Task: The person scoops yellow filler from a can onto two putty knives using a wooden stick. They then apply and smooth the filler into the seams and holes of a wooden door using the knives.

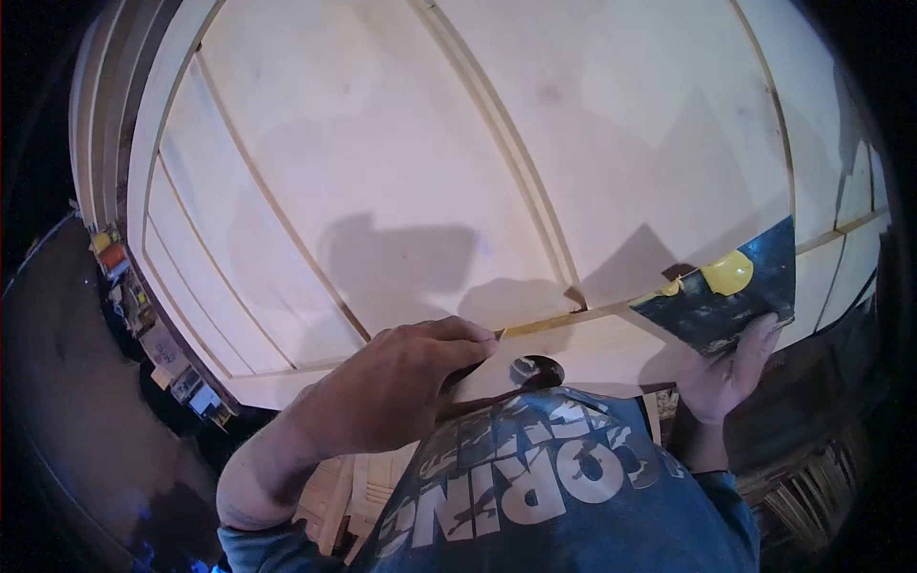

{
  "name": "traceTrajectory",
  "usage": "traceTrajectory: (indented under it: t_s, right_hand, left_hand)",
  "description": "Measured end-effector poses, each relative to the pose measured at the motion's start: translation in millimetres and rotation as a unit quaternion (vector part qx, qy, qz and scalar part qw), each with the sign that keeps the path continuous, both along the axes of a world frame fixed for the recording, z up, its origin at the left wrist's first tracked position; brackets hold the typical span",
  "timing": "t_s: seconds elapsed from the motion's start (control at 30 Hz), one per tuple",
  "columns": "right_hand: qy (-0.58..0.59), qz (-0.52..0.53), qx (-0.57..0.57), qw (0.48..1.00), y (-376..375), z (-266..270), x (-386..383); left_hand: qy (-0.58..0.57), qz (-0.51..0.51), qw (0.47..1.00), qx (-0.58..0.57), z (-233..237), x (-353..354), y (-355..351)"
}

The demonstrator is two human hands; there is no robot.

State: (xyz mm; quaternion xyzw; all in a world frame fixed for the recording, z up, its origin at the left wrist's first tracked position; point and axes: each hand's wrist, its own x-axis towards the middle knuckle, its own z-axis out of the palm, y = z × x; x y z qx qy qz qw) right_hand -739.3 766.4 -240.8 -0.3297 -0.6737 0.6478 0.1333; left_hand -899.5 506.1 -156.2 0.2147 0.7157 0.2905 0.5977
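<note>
A large pale wooden panel point(401, 172) with thin raised strips fills the view. My left hand point(406, 387) rests on the panel's near edge. Its fingers curl over a small dark tool point(468, 368), most of it hidden, and the fingertips touch a yellow-filled seam point(535, 325). My right hand point(731, 372) grips from below a dark, smeared flat board point(731, 301). That board carries a blob of yellow filler point(729, 272) near its top and sits against the panel's right part. A dark round hole point(537, 368) shows in the panel edge between my hands.
Small colourful boxes and parts point(172, 358) lie along the panel's left edge, with a red item point(113, 256) further up. Stacked wooden pieces point(353, 487) sit below my left arm. My blue shirt with white letters point(535, 487) covers the bottom. The surroundings are dark.
</note>
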Motion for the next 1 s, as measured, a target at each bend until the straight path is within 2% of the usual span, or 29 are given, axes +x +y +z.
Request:
traceTrajectory:
  t_s: [0.03,0.17,0.2,0.23,0.27,0.33,0.37,0.4,0.43,0.5,0.6,0.8,0.9,1.0]
  right_hand:
    - [-0.016,0.011,0.038,0.999,0.8,-1.9,2.2]
    - [0.017,-0.036,-0.061,0.997,-1.0,-2.6,4.4]
    - [0.039,-0.048,-0.087,0.994,-1.1,-4.1,3.8]
    - [0.013,0.020,0.062,0.998,-0.8,-3.2,3.2]
    - [-0.016,0.086,0.210,0.974,-0.2,-0.3,3.1]
    - [-0.028,0.104,0.233,0.967,-3.7,5.1,1.0]
    - [-0.003,0.052,0.110,0.993,-5.6,2.9,-0.1]
    - [0.015,0.026,0.034,0.999,-7.5,3.6,-2.6]
    - [0.035,-0.005,-0.041,0.999,-9.4,4.2,-5.0]
    - [0.063,-0.016,-0.089,0.994,-11.1,8.2,-11.9]
    - [0.083,-0.042,-0.112,0.989,-12.0,6.5,-13.1]
    - [0.142,-0.055,-0.211,0.966,-11.5,7.0,-16.3]
    - [0.139,-0.050,-0.212,0.966,-12.1,10.7,-20.8]
    - [0.073,-0.056,-0.151,0.984,-12.7,12.9,-20.4]
  left_hand:
    - [-0.006,-0.003,1.000,0.000,-1.4,-1.3,-0.4]
    - [-0.095,-0.071,0.992,-0.041,9.0,-25.8,-5.0]
    - [-0.020,-0.093,0.995,-0.034,17.4,-27.1,-1.4]
    - [0.055,-0.118,0.991,-0.026,28.2,-26.5,1.9]
    - [0.129,-0.143,0.981,-0.016,33.6,-25.7,3.6]
    - [0.235,-0.206,0.950,0.017,33.2,-19.5,9.1]
    - [0.291,-0.235,0.927,0.032,30.2,-14.1,15.0]
    - [0.332,-0.261,0.904,0.071,26.7,-9.4,19.5]
    - [0.330,-0.303,0.892,0.060,24.0,-7.8,24.9]
    - [0.322,-0.386,0.863,0.041,17.7,-8.2,35.0]
    - [0.261,-0.433,0.862,0.030,22.7,-11.4,44.5]
    - [0.244,-0.475,0.846,-0.002,20.6,-6.6,12.4]
    - [0.290,-0.484,0.825,0.011,19.9,-2.6,-7.7]
    - [0.307,-0.515,0.800,-0.040,24.9,-3.2,-21.5]
